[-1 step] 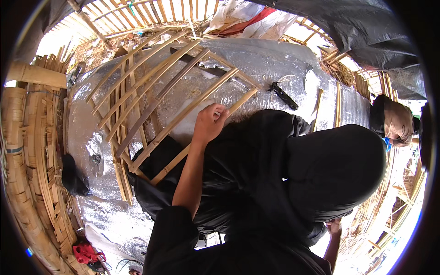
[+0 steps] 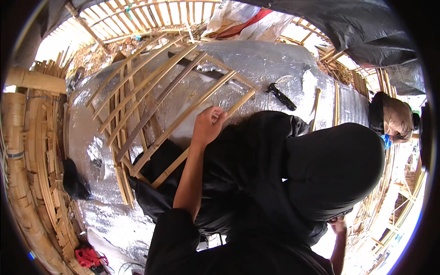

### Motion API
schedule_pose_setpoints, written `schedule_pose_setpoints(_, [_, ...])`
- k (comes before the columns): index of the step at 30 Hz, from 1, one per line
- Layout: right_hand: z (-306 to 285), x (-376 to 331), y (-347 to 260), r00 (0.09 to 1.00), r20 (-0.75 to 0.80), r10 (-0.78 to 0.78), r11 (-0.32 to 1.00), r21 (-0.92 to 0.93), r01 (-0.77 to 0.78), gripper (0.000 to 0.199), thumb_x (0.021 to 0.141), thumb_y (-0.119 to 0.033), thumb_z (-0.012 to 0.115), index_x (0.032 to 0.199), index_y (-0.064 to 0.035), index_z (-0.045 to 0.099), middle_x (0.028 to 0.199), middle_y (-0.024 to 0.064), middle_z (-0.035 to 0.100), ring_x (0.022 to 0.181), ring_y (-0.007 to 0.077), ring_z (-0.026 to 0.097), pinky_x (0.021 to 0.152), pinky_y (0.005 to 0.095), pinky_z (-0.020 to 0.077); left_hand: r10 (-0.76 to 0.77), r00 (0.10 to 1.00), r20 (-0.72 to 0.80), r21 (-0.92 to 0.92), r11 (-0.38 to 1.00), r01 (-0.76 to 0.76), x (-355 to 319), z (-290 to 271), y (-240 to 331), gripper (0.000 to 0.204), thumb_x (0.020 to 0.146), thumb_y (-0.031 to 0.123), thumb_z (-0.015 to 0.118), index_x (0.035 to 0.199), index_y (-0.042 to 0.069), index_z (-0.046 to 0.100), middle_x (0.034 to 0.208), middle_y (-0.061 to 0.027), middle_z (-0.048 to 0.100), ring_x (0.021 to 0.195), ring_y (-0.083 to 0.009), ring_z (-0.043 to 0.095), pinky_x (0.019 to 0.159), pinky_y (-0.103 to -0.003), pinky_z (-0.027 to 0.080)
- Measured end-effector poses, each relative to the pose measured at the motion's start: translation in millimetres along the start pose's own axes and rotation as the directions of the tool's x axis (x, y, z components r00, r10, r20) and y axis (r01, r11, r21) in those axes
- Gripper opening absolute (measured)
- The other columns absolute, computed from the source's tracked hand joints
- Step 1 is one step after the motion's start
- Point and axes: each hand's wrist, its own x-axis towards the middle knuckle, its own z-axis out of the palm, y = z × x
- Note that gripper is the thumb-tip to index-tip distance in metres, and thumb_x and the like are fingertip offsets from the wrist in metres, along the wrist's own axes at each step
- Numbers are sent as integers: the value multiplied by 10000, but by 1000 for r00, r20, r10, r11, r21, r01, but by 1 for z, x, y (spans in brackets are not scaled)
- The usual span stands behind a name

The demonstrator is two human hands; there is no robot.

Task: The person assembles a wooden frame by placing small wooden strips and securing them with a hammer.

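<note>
A lattice of bamboo strips lies at a slant across my lap and the silvery sheet; one strip is darker than the others. My left hand is closed around its nearest strip, fingers curled, the strip coming out on both sides. My right hand shows at the lower right, fingers partly curled beside a large rounded shape in black cloth, which hides part of it. What that hand holds, if anything, is not visible. Under the lattice lies a long dark blade. A black-handled tool rests beyond my lap.
Silvery sheeting covers the ground. Stacked split bamboo lines the left side. A dark cloth-like item and a red object lie near it. At the back stands a slatted fence; black plastic hangs at upper right.
</note>
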Motion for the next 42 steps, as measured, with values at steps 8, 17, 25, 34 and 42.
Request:
schedule_pose_setpoints(8, [44,-1,-138,964,200,177,810,-586,-27,347,990,-382,700,1147,-77,645,956,92,683,808,229,666,787,435,587,-69,997,32,-42,997,70,-4,-1,4,284,959,226,719,1097,-23,717,997,-156,767,887,-242,742,786,-348,574])
schedule_pose_setpoints(17, [112,-60,-85,983,71,-172,981,99,165,368,964,-171,709,1312,-123,600,1224,44,668,1059,177,633,833,306,534,-138,990,17,-93,986,139,-5,-3,-3,277,952,231,721,1047,-29,713,959,-162,767,905,-268,754,808,-358,587])
schedule_pose_setpoints(25, [91,-54,-140,935,316,163,911,-412,-19,381,804,-42,840,1136,23,665,849,88,723,683,172,668,603,303,515,-91,996,14,-86,992,92,-3,0,-2,258,949,222,723,1030,-23,718,955,-158,766,898,-264,755,804,-355,589])
schedule_pose_setpoints(34, [57,-32,-150,764,239,599,661,-686,-304,473,838,-126,806,1260,0,633,1093,127,707,910,217,675,741,381,538,-128,991,31,-89,987,130,-6,-2,-4,260,965,218,717,1093,-9,722,987,-135,767,914,-217,731,826,-340,561])
schedule_pose_setpoints(42, [16,-40,-174,948,92,303,721,-673,-165,505,904,-201,742,1343,-13,579,1273,138,644,1103,247,634,892,412,528,-104,995,4,-61,993,104,-3,0,-2,246,946,219,729,1027,-14,722,938,-151,769,876,-261,757,783,-348,594])
